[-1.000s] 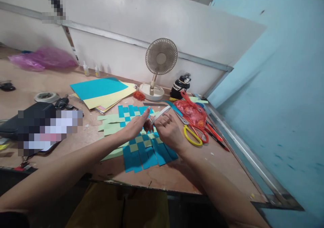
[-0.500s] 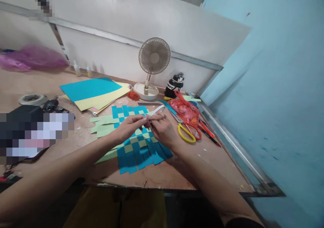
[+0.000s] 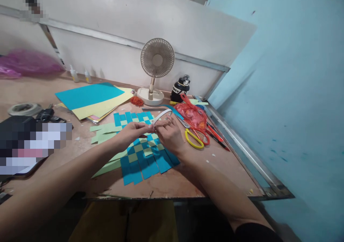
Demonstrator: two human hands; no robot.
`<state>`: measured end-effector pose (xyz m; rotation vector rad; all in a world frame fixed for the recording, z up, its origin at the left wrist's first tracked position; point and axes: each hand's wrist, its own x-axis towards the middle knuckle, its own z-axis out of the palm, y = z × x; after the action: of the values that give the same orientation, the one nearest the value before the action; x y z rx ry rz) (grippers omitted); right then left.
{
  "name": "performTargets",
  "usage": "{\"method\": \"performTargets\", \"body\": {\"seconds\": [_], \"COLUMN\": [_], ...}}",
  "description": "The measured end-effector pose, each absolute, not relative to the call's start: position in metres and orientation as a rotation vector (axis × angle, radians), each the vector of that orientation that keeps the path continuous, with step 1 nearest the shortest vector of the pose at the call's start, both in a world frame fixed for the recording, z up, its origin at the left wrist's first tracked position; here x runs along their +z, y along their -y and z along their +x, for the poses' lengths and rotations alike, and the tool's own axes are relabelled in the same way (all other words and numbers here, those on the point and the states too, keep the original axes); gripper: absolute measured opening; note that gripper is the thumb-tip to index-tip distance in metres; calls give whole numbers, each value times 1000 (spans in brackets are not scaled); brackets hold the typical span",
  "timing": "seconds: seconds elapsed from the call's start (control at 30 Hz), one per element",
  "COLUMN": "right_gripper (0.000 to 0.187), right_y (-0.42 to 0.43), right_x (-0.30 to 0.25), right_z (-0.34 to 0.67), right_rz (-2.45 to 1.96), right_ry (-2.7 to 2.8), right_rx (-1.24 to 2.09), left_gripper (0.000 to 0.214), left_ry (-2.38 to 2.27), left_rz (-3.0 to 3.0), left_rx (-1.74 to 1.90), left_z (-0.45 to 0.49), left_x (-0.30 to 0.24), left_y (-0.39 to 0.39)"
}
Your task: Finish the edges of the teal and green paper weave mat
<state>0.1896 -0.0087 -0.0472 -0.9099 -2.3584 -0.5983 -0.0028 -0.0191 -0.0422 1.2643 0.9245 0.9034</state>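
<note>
The left hand pinches the lower end of a curled white paper strip between thumb and fingertips, while the right hand grips it just beside, fingers bent, so the strip arcs up and rightward from them. Both hands hover over a woven mat of teal and pale green paper strips. The step looks like curling or smoothing this strip; working it into the mat would call for passing it alternately over and under. Yellow-handled scissors lie to the right.
</note>
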Motion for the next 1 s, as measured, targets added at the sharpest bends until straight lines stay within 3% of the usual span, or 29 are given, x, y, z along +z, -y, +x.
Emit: {"method": "performTargets", "body": {"seconds": [0.13, 0.47, 0.7, 0.87, 1.0], "right_gripper": [21, 21, 20, 38, 27], "right_y": [9, 4, 7, 6, 3], "right_x": [-45, -50, -56, -9, 34], "right_z": [191, 191, 184, 208, 272], "right_rz": [-903, -945, -1077, -856, -1425], "right_ry": [2349, 2352, 2364, 2339, 2187], "right_rx": [-622, -551, -87, 229, 207], "left_gripper": [43, 31, 25, 17, 11], "left_ry": [-858, -904, -653, -641, -658], "left_rz": [1158, 1203, 1032, 950, 827], "left_rx": [944, 1093, 1078, 1239, 1404], "left_z": [-2, 1, 3, -3, -9], "left_x": [-42, -36, -43, -35, -23], "left_y": [16, 25, 23, 18, 13]}}
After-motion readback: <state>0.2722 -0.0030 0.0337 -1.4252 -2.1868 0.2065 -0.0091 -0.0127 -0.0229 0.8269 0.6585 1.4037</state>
